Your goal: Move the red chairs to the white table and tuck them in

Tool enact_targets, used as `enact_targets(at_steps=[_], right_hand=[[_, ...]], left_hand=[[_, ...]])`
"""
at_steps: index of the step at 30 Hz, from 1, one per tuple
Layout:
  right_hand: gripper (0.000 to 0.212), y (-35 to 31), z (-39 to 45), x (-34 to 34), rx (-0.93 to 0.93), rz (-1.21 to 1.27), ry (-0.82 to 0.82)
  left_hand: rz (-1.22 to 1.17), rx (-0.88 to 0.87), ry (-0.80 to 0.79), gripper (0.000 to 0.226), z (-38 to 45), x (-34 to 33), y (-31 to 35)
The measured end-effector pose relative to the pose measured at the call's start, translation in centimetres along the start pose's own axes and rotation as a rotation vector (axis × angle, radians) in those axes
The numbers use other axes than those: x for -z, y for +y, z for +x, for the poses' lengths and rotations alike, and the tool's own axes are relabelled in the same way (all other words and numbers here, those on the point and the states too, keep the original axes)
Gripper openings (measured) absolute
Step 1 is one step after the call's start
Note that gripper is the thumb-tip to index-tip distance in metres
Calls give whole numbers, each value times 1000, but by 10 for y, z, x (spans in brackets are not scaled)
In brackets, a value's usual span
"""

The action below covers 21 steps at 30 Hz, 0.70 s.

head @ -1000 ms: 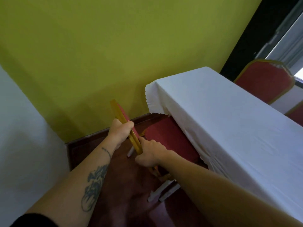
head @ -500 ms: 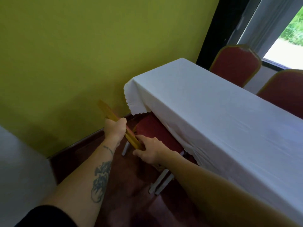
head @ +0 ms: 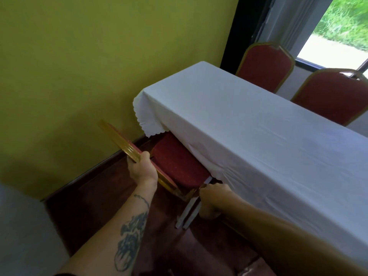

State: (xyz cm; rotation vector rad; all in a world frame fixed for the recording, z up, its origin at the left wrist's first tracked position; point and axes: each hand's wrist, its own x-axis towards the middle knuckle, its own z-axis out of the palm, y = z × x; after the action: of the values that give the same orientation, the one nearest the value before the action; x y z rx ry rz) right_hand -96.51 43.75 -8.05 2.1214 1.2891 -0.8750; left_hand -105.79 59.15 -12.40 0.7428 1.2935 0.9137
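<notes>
Since prev frame, right hand [head: 212, 198] dropped off chair [head: 179, 166] back to seat corner, grip unclear; left hand [head: 141, 170] fingers wrapped on back. Risk: seat snags tablecloth [head: 249, 124] at table's near edge w/ push, dragging it.

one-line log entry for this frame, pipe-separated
phase: tucking chair | left hand: gripping chair backrest | right hand: at seat corner, grip unclear | chair seat: partly under white table

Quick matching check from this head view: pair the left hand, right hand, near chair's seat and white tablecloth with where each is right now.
Things:
1. left hand
2. right hand
3. near chair's seat
4. white tablecloth

Places:
A. draped over the table
B. partly under the cloth's edge
C. gripping the gold backrest frame
D. low at the seat's near corner, by the chair leg

Pairs: 1-C, 2-D, 3-B, 4-A
</notes>
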Motion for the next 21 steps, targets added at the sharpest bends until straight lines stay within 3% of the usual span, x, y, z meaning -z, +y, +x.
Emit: enact_targets(at_steps=[5,10,15,21], right_hand=[[13,4,8,10,-8,39,68],[15,3,18,25,-19,102,182],[16,5,27,33,-26,137,212],[24,7,31,29,-35,177,220]], left_hand=[[53,8,50,41,-3,-13,9],[118,-20,85,51,2,-30,16],[166,-42,61,29,8,-35,20],[313,-64,0,21,7,-26,26]])
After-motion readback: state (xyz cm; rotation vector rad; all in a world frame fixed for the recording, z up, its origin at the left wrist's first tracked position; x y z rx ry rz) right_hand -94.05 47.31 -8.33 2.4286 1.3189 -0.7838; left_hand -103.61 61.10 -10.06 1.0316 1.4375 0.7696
